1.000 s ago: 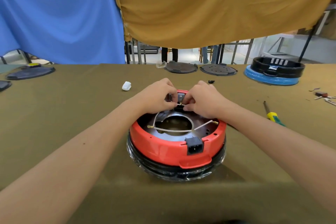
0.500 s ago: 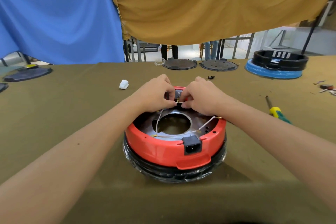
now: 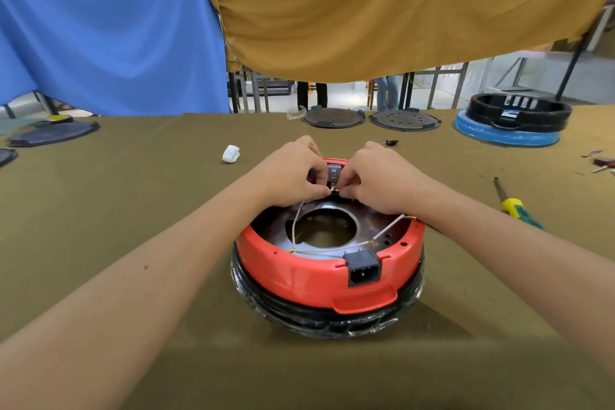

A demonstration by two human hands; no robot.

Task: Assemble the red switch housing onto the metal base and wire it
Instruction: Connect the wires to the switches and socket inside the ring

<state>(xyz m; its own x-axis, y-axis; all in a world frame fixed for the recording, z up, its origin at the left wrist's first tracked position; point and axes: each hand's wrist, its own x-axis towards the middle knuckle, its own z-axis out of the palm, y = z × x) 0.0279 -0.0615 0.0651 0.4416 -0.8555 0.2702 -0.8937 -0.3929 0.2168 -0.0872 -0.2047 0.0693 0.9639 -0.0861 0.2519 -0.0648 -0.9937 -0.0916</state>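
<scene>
A round red housing (image 3: 299,280) sits on a black, film-wrapped ring at the table's middle, with a black power socket (image 3: 362,271) on its near wall. Inside lies the metal base (image 3: 372,220) with a large central hole. White wires (image 3: 329,248) with brass terminals run across it. At the far rim stands a grey switch block (image 3: 333,173). My left hand (image 3: 293,176) and my right hand (image 3: 382,180) meet there, both pinching a brass wire terminal (image 3: 335,190) at the switch's foot.
A yellow-and-green screwdriver (image 3: 512,205) lies to the right. A white wad (image 3: 231,154) and a small black part (image 3: 391,142) sit beyond the hands. Dark round plates (image 3: 332,116) and a black ring on a blue base (image 3: 512,123) line the far edge.
The view has shifted slightly. Both hands stay at the switch block; the loose white wires have slid a little nearer the socket.
</scene>
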